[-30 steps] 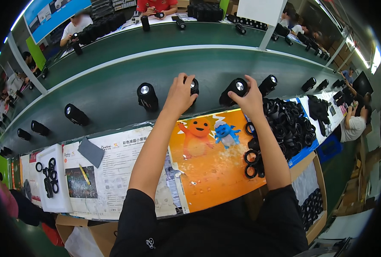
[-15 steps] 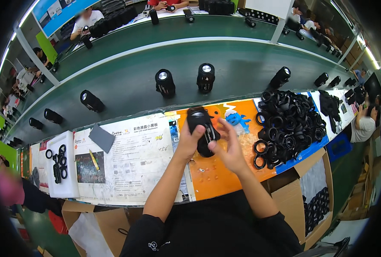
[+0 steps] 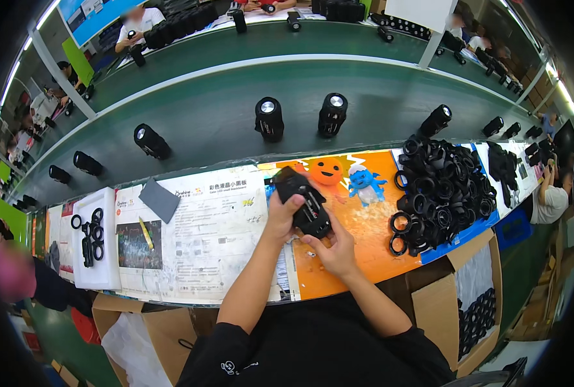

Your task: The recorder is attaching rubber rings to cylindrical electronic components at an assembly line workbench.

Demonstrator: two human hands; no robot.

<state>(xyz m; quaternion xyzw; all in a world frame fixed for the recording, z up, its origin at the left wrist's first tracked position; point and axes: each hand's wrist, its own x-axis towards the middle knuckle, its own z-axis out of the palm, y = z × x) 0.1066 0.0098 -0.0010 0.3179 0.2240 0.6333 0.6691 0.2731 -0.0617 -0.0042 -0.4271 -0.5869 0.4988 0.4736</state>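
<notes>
A black cylindrical speaker [image 3: 304, 201] is held tilted above the orange part of the bench, its upper end leaning left. My left hand [image 3: 283, 216] is wrapped around its left side, with the thumb lying across the body. At the lower right end, my right hand [image 3: 336, 250] grips with its fingers behind and its thumb in front. Both palms and the speaker's underside are hidden. Right of my hands lies a big heap of black ring-shaped parts [image 3: 445, 193].
Beyond the bench runs a green conveyor belt [image 3: 203, 122] carrying several similar speakers [image 3: 269, 120]. A white foam tray [image 3: 109, 258] with black rings, a grey card [image 3: 160, 200] and a yellow pen [image 3: 146, 233] lie left. Open cartons [image 3: 438, 309] stand below the bench; co-workers sit beyond.
The speaker has gone from nearly upright to tilted. My right hand, fingers raised beside it before, has closed on its lower end. Speakers on the belt have shifted right.
</notes>
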